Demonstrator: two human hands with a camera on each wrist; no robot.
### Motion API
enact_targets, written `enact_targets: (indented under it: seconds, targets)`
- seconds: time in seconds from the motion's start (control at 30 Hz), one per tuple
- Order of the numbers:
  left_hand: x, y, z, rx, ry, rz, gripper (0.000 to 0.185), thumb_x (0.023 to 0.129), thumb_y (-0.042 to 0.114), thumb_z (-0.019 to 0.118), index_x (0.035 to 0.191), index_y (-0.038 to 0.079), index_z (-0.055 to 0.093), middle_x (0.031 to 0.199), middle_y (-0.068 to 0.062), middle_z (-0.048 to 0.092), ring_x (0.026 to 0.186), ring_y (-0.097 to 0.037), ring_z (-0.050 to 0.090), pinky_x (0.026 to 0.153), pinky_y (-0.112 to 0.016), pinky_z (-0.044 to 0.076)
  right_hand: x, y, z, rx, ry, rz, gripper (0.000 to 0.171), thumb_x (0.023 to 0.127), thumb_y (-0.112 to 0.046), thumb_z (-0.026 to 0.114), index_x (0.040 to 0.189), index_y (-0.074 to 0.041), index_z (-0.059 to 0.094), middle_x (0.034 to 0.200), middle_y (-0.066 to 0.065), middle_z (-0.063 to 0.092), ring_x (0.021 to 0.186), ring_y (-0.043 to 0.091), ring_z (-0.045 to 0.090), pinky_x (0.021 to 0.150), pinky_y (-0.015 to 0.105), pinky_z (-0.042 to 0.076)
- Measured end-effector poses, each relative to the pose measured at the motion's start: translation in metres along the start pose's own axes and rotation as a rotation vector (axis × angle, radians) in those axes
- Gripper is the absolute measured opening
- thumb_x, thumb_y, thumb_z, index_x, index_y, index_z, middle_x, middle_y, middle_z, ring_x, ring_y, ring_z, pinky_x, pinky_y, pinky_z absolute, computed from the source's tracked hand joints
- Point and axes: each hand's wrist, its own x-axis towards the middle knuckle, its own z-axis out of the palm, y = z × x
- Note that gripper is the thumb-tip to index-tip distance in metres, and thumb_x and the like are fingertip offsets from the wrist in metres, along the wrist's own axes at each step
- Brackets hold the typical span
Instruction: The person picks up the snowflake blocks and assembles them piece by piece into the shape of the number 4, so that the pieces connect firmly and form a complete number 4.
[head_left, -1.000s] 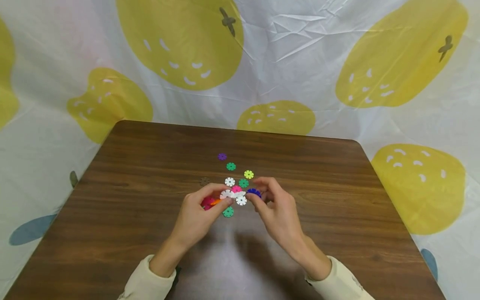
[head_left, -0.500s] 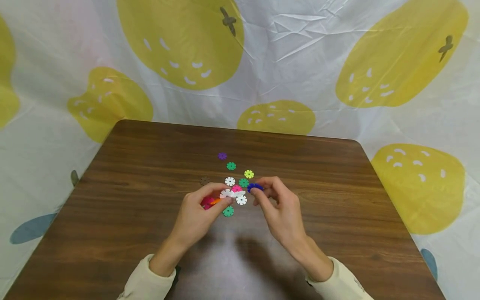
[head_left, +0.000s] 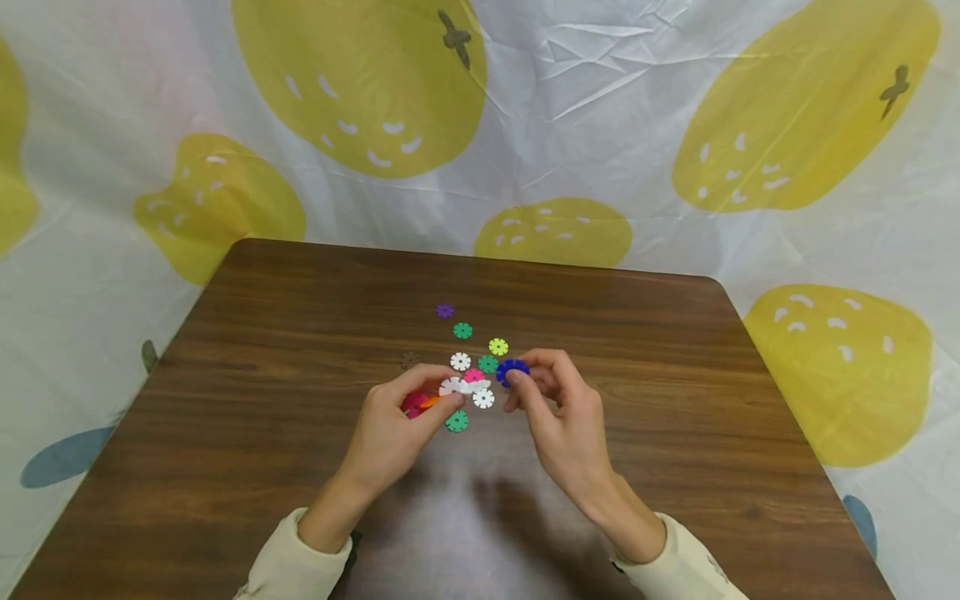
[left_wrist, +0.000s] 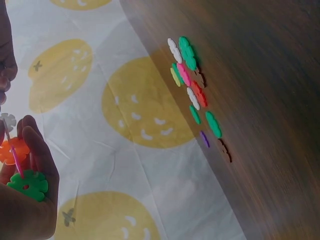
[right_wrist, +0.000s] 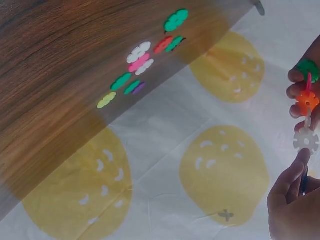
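My left hand [head_left: 397, 429] grips a joined chain of slotted plastic discs above the table. In the left wrist view the chain has a green disc [left_wrist: 30, 186], a pink disc seen edge-on, an orange disc [left_wrist: 14, 151] and a white disc [left_wrist: 9, 121]. The chain's white end [head_left: 452, 387] points toward my right hand [head_left: 566, 421]. Between thumb and fingers, that hand pinches a dark blue disc [head_left: 513, 365], its face tilted up toward the head camera. A gap separates the blue disc from the chain. Only the blue disc's edge shows in the right wrist view.
Loose slotted discs lie on the brown wooden table [head_left: 300, 333] beneath and beyond the hands, among them purple [head_left: 445, 311], yellow [head_left: 498, 347], green [head_left: 462, 331] and brown [head_left: 409, 361]. Behind the table's far edge hangs a white cloth [head_left: 375, 208] with yellow fruit prints.
The blue disc has risen slightly and turned from nearly edge-on to showing its face, as the right fingers shifted round it. The left hand and its chain have stayed nearly still.
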Motion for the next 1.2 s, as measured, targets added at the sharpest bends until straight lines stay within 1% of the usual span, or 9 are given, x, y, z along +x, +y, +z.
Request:
enact_targets:
  seconds: [0.17,0.27,0.47,0.6,0.73,0.9,1.07,1.13,1.2]
  targets:
    - [0.002,-0.015,0.003,0.005,-0.004,0.017,0.025,0.079,0.037,0.069,0.101,0.025,0.065,0.083,0.007,0.066,0.06,-0.009,0.054,0.048,-0.022,0.045,-0.001,0.009,0.001,-0.001,-0.008,0.005,0.013,0.09,-0.016,0.057,0.102,-0.012,0.054,0.072,-0.006,0.066,0.061,0.01,0.062,0.057,0.023,0.05]
    - [0.002,-0.018,0.004,-0.009,-0.004,0.031,0.028,0.079,0.038,0.068,0.102,0.023,0.065,0.082,0.007,0.065,0.06,-0.01,0.054,0.048,-0.022,0.045,-0.002,0.009,0.001,0.005,-0.019,0.002,0.012,0.09,-0.015,0.056,0.102,-0.012,0.054,0.073,-0.005,0.067,0.061,0.01,0.061,0.058,0.025,0.051]
    - [0.002,-0.017,0.004,-0.016,-0.005,0.034,0.028,0.079,0.037,0.069,0.103,0.021,0.065,0.081,0.007,0.065,0.06,-0.009,0.055,0.048,-0.022,0.045,0.0,-0.002,0.003,0.017,-0.028,0.005,0.011,0.09,-0.01,0.056,0.1,-0.008,0.053,0.072,-0.003,0.067,0.06,0.013,0.061,0.057,0.026,0.051]
    - [0.002,-0.016,0.004,-0.019,-0.006,0.031,0.027,0.079,0.039,0.068,0.102,0.025,0.065,0.08,0.007,0.065,0.059,-0.01,0.055,0.048,-0.022,0.045,0.002,-0.017,0.003,0.015,-0.035,0.03,0.012,0.089,-0.006,0.056,0.099,-0.002,0.053,0.07,0.002,0.066,0.06,0.017,0.061,0.057,0.027,0.052]
    - [0.003,-0.016,0.004,-0.02,-0.007,0.026,0.027,0.079,0.041,0.068,0.102,0.028,0.064,0.081,0.008,0.065,0.06,-0.009,0.055,0.048,-0.023,0.046,0.004,-0.024,0.004,0.001,-0.043,0.063,0.013,0.089,-0.006,0.056,0.099,0.001,0.052,0.069,0.004,0.066,0.061,0.019,0.061,0.059,0.029,0.053]
    - [0.003,-0.017,0.005,-0.029,0.003,0.028,0.027,0.079,0.04,0.068,0.103,0.026,0.065,0.082,0.007,0.066,0.06,-0.01,0.056,0.047,-0.023,0.045,0.005,-0.024,0.006,0.013,-0.044,0.088,0.014,0.089,-0.005,0.056,0.1,0.001,0.052,0.072,0.008,0.067,0.062,0.021,0.062,0.061,0.029,0.054]
    - [0.005,-0.016,0.008,-0.042,0.036,0.046,0.026,0.078,0.038,0.07,0.101,0.026,0.067,0.082,0.006,0.068,0.057,-0.01,0.054,0.044,-0.022,0.043,0.005,-0.023,0.008,0.047,-0.037,0.089,0.014,0.089,-0.005,0.055,0.101,0.002,0.052,0.076,0.01,0.068,0.063,0.021,0.063,0.062,0.031,0.055]
    - [0.006,-0.015,0.009,-0.053,0.055,0.049,0.026,0.077,0.035,0.071,0.101,0.024,0.068,0.085,0.005,0.069,0.058,-0.008,0.055,0.046,-0.021,0.044,0.005,-0.021,0.008,0.061,-0.025,0.078,0.014,0.089,-0.004,0.055,0.101,0.003,0.052,0.076,0.01,0.068,0.063,0.022,0.063,0.061,0.031,0.055]
    - [0.006,-0.006,0.009,-0.064,0.068,0.046,0.026,0.077,0.027,0.072,0.101,0.017,0.069,0.088,0.0,0.071,0.061,-0.009,0.058,0.048,-0.021,0.047,0.005,-0.02,0.01,0.076,-0.007,0.064,0.014,0.089,-0.003,0.056,0.1,0.004,0.052,0.076,0.012,0.069,0.062,0.022,0.063,0.06,0.031,0.055]
